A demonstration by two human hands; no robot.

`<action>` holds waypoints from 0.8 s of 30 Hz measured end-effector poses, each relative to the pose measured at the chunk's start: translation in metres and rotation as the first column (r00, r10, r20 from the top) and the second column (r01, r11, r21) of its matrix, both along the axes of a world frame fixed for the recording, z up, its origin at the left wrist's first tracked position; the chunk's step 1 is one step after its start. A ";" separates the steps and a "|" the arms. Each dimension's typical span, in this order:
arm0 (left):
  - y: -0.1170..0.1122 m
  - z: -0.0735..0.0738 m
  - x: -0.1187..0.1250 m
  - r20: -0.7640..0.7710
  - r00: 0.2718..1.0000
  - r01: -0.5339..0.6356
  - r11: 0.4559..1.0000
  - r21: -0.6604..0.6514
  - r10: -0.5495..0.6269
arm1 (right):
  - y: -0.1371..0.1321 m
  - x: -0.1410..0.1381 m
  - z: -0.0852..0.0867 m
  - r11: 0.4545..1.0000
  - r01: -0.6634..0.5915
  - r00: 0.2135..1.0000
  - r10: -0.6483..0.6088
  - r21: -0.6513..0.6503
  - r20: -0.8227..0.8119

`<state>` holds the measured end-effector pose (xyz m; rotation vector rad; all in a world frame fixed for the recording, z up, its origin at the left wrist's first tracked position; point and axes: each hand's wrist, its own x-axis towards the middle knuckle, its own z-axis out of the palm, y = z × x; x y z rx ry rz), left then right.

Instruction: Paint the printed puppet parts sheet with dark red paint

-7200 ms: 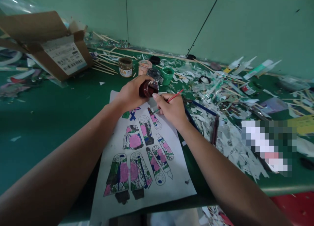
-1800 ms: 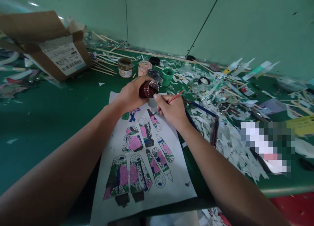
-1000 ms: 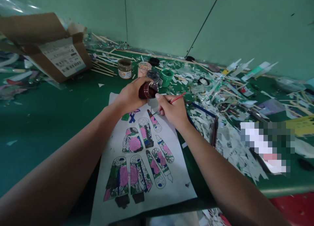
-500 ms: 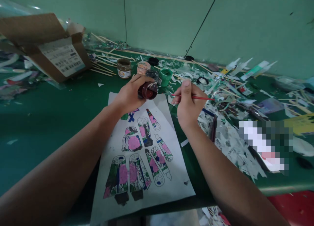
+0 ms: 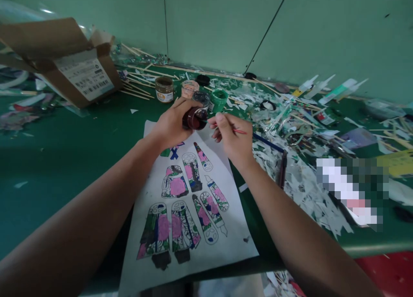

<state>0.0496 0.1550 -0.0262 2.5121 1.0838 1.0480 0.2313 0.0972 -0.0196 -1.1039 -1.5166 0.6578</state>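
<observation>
My left hand [image 5: 174, 122] is closed around a small jar of dark red paint [image 5: 195, 119], tilted so that its mouth faces me. In my right hand [image 5: 234, 137] a thin red paintbrush [image 5: 239, 131] is pinched between thumb and fingers, its tip at the jar's mouth. Whether the bristles touch the paint I cannot tell. Below both hands lies a white sheet of paper [image 5: 193, 279] with printed outlines, partly painted in pink, green, blue and black. The sheet's far edge is partly hidden by my hands.
Open paint jars, brown [image 5: 164, 90], peach [image 5: 190, 89] and green [image 5: 219, 100], stand beyond my hands. An open cardboard box [image 5: 87, 77] leans at the left. Paper scraps [image 5: 297, 202] and sticks [image 5: 138, 84] litter the table. Capped-nozzle tubes [image 5: 338, 91] lie at the back right.
My right hand has moved left with the paintbrush, bringing its tip to the red paint jar. My left hand still holds the jar in nearly the same place.
</observation>
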 end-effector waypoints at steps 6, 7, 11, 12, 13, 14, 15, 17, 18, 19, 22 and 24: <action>-0.003 0.001 0.000 -0.017 1.000 -0.025 1.000 -0.018 0.025 | 0.005 0.000 0.001 0.986 0.105 0.984 -0.123 -0.133 -0.131; -0.003 0.001 0.000 -0.021 0.999 -0.027 0.999 -0.022 0.026 | 0.005 0.000 0.001 0.984 0.103 0.981 -0.124 -0.145 -0.148; -0.003 0.001 0.001 -0.024 0.999 -0.029 0.999 -0.032 0.029 | 0.005 0.001 0.000 0.979 0.053 0.970 -0.097 -0.197 -0.221; -0.002 0.001 0.001 -0.022 0.999 -0.030 0.999 -0.032 0.029 | 0.005 0.001 0.000 0.975 0.026 0.969 -0.079 -0.221 -0.233; -0.002 0.001 0.001 -0.022 0.999 -0.032 0.999 -0.032 0.031 | 0.004 0.000 -0.001 0.968 -0.005 0.970 -0.056 -0.251 -0.238; -0.002 0.000 0.001 -0.023 0.999 -0.034 0.999 -0.031 0.034 | 0.004 -0.002 -0.001 0.958 -0.038 0.970 -0.032 -0.284 -0.239; -0.002 0.000 0.001 -0.024 0.999 -0.038 0.999 -0.032 0.037 | 0.004 -0.003 -0.003 0.947 -0.068 0.972 -0.009 -0.313 -0.236; -0.002 0.000 0.002 -0.029 0.999 -0.045 0.998 -0.035 0.044 | 0.003 -0.007 -0.006 0.931 -0.100 0.976 0.023 -0.350 -0.217; -0.002 0.000 0.002 -0.032 0.999 -0.046 0.998 -0.037 0.045 | 0.003 -0.008 -0.007 0.929 -0.103 0.979 0.031 -0.355 -0.203; -0.002 0.000 0.002 -0.033 0.998 -0.045 0.998 -0.039 0.044 | 0.003 -0.009 -0.008 0.930 -0.098 0.982 0.032 -0.354 -0.187; -0.002 0.000 0.002 -0.024 0.998 -0.053 0.997 -0.053 0.051 | 0.002 -0.010 -0.010 0.946 -0.063 0.990 0.021 -0.318 -0.136; -0.002 0.000 0.002 -0.011 0.998 -0.061 0.996 -0.066 0.060 | 0.002 -0.009 -0.010 0.960 -0.036 0.994 0.007 -0.278 -0.106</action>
